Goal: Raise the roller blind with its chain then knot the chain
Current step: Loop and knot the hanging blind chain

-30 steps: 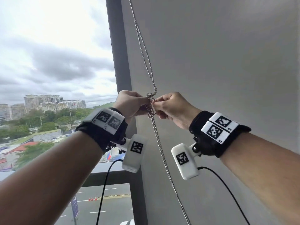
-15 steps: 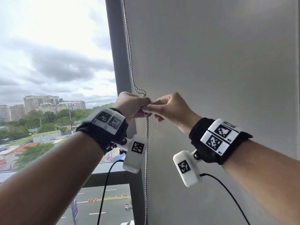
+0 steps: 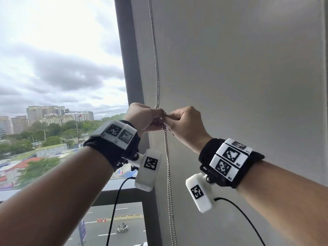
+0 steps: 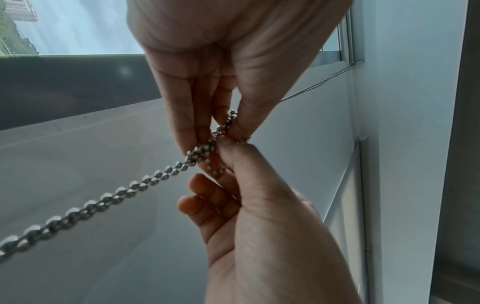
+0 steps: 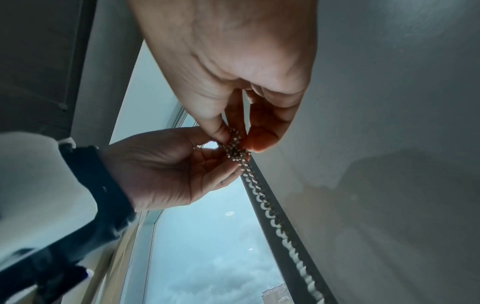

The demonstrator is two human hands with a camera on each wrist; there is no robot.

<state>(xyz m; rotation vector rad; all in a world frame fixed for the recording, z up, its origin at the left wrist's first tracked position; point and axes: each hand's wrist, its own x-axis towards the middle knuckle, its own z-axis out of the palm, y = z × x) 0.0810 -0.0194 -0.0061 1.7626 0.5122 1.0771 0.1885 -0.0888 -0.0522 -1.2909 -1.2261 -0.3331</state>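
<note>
A metal bead chain (image 3: 156, 68) hangs down along the dark window frame and runs on below my hands (image 3: 168, 174). At chest height both hands meet on a small bunched loop of the chain (image 3: 164, 119). My left hand (image 3: 154, 120) pinches the bunch from the left with thumb and fingers (image 4: 197, 123). My right hand (image 3: 173, 118) pinches it from the right (image 5: 233, 135). In the left wrist view the doubled chain (image 4: 116, 193) runs away to the lower left. The blind itself is out of the head view.
A grey wall (image 3: 239, 86) fills the right side. The dark window frame (image 3: 127, 59) stands just left of the chain, with bare glass (image 3: 62, 68) and a city beyond. Black cables (image 3: 113, 210) hang from both wrist cameras.
The chain below my hands has swung from slanting right to hanging almost straight. Both hands have stayed together on the bunch, and the loop above them has drawn smaller.
</note>
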